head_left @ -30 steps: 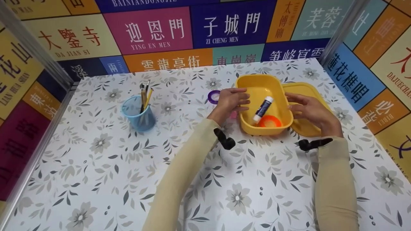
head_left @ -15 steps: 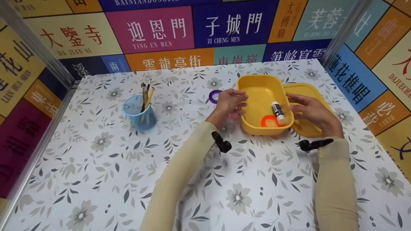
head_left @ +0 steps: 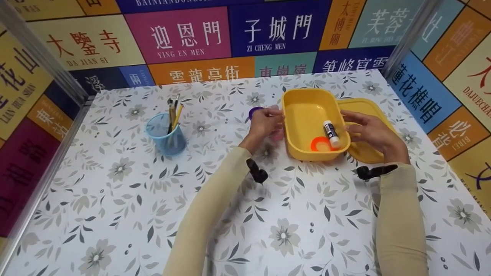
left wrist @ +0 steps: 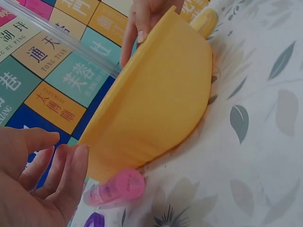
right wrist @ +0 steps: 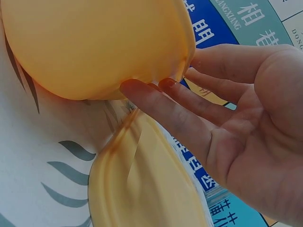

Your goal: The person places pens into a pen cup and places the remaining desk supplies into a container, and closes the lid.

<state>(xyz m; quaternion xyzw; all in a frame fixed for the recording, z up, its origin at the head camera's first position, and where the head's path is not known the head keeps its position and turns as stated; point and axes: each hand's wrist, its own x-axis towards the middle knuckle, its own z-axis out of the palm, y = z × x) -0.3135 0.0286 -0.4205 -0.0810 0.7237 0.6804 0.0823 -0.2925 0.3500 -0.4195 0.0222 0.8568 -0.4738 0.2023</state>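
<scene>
A yellow plastic box (head_left: pixel 301 115) stands lidless, holding a white-and-navy glue stick (head_left: pixel 330 132) and an orange tape roll (head_left: pixel 320 144). My left hand (head_left: pixel 264 124) is just off its left side, fingers loosely bent and gripping nothing; in the left wrist view a gap parts the thumb and fingers. Below that hand lies a pink cylinder with a pink cap (left wrist: pixel 129 184), beside the box wall. A purple ring (head_left: pixel 253 112) is partly hidden behind the hand. With extended fingers, my right hand (head_left: pixel 374 132) touches the box's right wall; the right wrist view shows fingertips (right wrist: pixel 130 88) against it.
The yellow lid (head_left: pixel 370 151) lies flat to the right of the box, partly under my right hand. A light blue mesh cup (head_left: pixel 167 140) with pencils and brushes stands at the left. Printed panels (head_left: pixel 180 38) wall in the back and sides of the flower-patterned table (head_left: pixel 153 214).
The glue stick has rolled to the right inside the box and now lies against the right wall. My left hand has drawn back leftward from the box rim. The right hand stays put.
</scene>
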